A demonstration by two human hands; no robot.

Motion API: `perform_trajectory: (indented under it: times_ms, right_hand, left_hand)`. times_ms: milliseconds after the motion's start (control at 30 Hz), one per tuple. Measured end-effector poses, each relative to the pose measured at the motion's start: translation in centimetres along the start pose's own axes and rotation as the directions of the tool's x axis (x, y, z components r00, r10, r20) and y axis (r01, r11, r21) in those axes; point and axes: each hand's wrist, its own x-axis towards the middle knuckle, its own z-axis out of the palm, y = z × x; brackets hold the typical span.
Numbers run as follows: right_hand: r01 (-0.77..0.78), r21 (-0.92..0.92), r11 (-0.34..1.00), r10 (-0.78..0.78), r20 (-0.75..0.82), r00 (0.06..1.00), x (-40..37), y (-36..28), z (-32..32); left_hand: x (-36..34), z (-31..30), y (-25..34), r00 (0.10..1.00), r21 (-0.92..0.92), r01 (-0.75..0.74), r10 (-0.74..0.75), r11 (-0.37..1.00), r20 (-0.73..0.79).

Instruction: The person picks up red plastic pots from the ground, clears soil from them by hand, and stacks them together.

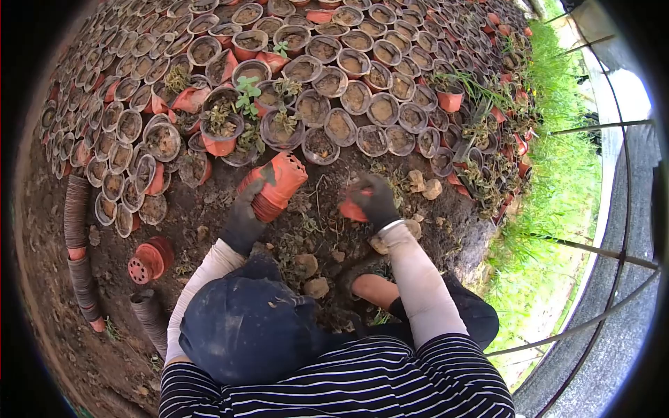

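My left hand (pixel 243 221), in a dark glove, is closed around a stack of red plastic nursery pots (pixel 280 182). The stack is tilted, with the holed base of its end pot facing up and to the right. To the right, my gloved right hand (pixel 377 202) is closed on a red plastic nursery pot (pixel 352 210), partly hidden by the fingers. The two hands are apart, both above dark soil (pixel 317 202) strewn with dry plant bits. Just beyond them stand rows of soil-filled pots (pixel 321 144).
A short stack of red pots (pixel 151 260) lies at left, near long nested pot stacks (pixel 77 216). Clods of soil (pixel 432 189) lie right of my right hand. Green weeds (pixel 536 223) and a metal-framed net wall (pixel 613 313) border the right side.
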Motion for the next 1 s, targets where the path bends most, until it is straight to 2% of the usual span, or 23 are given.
perform_trajectory:
  times_ms: [133, 200, 233, 300, 333, 400, 467, 500, 600, 633, 667, 733, 767, 800, 867, 933, 1000]
  right_hand:
    - [-0.173, 0.223, 0.959, 0.223, -0.224, 0.949, -1.2, 1.7, -5.1]
    - [-0.251, 0.204, 0.946, 0.306, -0.312, 0.899, -1.8, 3.9, -7.0]
    - [-0.292, 0.196, 0.936, 0.346, -0.356, 0.868, -2.1, 4.9, -7.6]
    - [-0.273, 0.206, 0.94, 0.333, -0.365, 0.869, -2.3, 6.6, -7.7]
    - [-0.263, 0.211, 0.941, 0.326, -0.37, 0.87, -2.4, 7.9, -7.7]
    - [-0.132, -0.076, 0.988, 0.092, -0.387, 0.917, -2.5, 10.1, -8.7]
    - [0.002, -0.334, 0.943, -0.142, -0.395, 0.908, -1.6, 10.2, -10.7]
    - [-0.106, 0.062, 0.992, 0.123, -0.504, 0.855, -1.2, 9.0, -11.4]
    - [-0.032, -0.264, 0.964, -0.064, -0.347, 0.936, 0.0, 7.4, -14.0]
    - [-0.008, -0.66, 0.751, -0.226, -0.268, 0.937, 0.3, 6.7, -14.1]
    - [-0.033, -0.537, 0.843, -0.2, -0.371, 0.907, 1.4, 6.0, -14.5]
    - [-0.062, -0.234, 0.97, -0.072, -0.522, 0.85, 2.5, 3.5, -14.4]
    - [-0.002, -0.076, 0.997, -0.039, -0.539, 0.841, 2.8, 1.8, -13.8]
    - [0.047, 0.081, 0.996, 0.0, -0.507, 0.862, 3.3, -0.5, -12.5]
    - [0.121, 0.384, 0.915, 0.055, -0.418, 0.907, 3.7, -4.7, -9.1]
    - [0.145, 0.514, 0.846, 0.029, -0.317, 0.948, 3.8, -7.9, -5.0]
    - [0.145, 0.54, 0.829, -0.036, -0.208, 0.978, 3.5, -10.0, -1.5]
  left_hand:
    - [-0.1, 0.3, -0.8, 0.999, 0.021, 0.016, -0.017, 1.0, 0.05]
    - [-0.3, 0.1, -0.7, 0.995, 0.066, 0.003, -0.009, 0.998, 0.099]
    - [-0.2, 0.1, 0.1, 0.995, -0.02, 0.042, -0.04, 0.999, 0.086]
    - [0.4, 0.5, 1.8, 0.993, -0.194, 0.11, -0.098, 0.975, 0.073]
    - [0.5, 0.6, 1.8, 0.992, -0.172, 0.109, -0.095, 0.979, 0.087]
    - [0.7, 0.5, 1.6, 0.989, -0.125, 0.106, -0.092, 0.986, 0.116]
    - [0.7, 0.2, 1.8, 0.997, -0.01, -0.004, 0.005, 1.0, 0.075]
    - [0.3, 0.2, 1.9, 0.997, 0.047, -0.05, 0.047, 0.998, 0.063]
    - [0.0, 0.9, 0.0, 0.994, -0.012, 0.064, -0.063, 0.998, 0.087]
    - [0.3, 1.2, -0.1, 0.993, -0.097, 0.079, -0.07, 0.992, 0.096]
    - [0.6, 1.5, -0.3, 0.992, -0.179, 0.093, -0.077, 0.979, 0.095]
    - [-0.2, 1.6, -0.1, 0.992, -0.182, 0.105, -0.089, 0.978, 0.095]
    - [-0.6, 1.5, 0.0, 0.992, -0.102, 0.083, -0.073, 0.991, 0.104]
    - [-0.2, 1.2, 0.1, 0.993, -0.02, 0.044, -0.042, 0.999, 0.11]
    - [-0.1, 1.3, -0.1, 0.988, -0.069, 0.078, -0.068, 0.995, 0.141]
    - [-0.2, 1.5, -0.4, 0.987, -0.069, 0.071, -0.06, 0.995, 0.147]
    - [-0.2, 1.6, -0.6, 0.99, -0.017, 0.018, -0.015, 1.0, 0.139]
